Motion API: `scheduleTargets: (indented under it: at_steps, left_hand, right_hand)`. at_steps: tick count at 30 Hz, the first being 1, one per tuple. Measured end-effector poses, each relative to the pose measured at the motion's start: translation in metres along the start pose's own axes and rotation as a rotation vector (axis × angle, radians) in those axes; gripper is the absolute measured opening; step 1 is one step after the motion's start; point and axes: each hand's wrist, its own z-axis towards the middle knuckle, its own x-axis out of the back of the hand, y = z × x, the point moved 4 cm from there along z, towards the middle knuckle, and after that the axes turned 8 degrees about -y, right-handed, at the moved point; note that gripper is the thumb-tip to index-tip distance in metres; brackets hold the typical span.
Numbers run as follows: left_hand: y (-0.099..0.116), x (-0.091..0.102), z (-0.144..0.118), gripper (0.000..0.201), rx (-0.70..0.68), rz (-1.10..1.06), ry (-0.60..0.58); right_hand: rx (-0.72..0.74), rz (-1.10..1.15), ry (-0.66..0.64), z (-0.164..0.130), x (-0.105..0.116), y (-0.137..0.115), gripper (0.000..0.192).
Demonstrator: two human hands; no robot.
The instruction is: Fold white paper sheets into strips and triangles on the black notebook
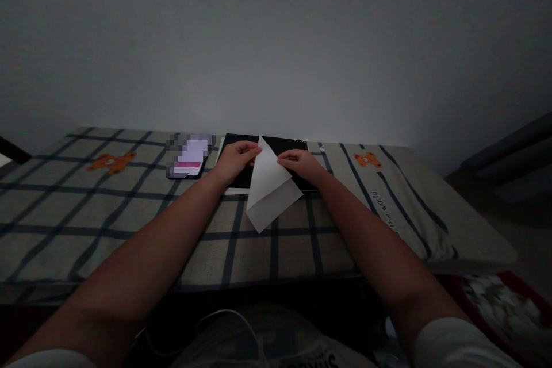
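Between both hands (235, 162) (301, 164), folded paper (271, 190) (probably pinched)

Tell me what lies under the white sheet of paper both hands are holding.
Under the white paper lies a black flat board on the checked cloth. The left hand and right hand pinch its upper edges. The board's middle is hidden.

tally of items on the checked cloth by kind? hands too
White paper sheet, folded, pinched by both hands: 1
Black flat board under the paper: 1
Phone, screen lit: 1
Hands: 2, left hand and right hand
Total: 5
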Motion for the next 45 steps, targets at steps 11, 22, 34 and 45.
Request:
scheduleTargets:
  at_steps: [11,22,34,45]
  left_hand:
    - [0.0028,-0.0036,-0.0007,0.031,0.026,-0.074,-0.037]
    - [0.0025,-0.0029,0.0010,0.026,-0.042,-0.005,-0.020]
    - [0.0071,-0.0016,-0.0003,0.026,-0.047,-0.015,0.020]
    - [0.0085,0.0040,-0.0011,0.025,-0.074,0.035,0.115]
  right_hand:
    - [0.021,-0.005,-0.017,0.0031,-0.0007,0.0051,0.023]
    - [0.007,-0.052,-0.007,0.0010,-0.0004,0.0007,0.021]
    - [-0.005,-0.043,-0.040,0.0017,-0.0015,-0.0004,0.018]
    - [-0.014,-0.012,-0.054,0.0008,-0.0038,-0.0003,0.019]
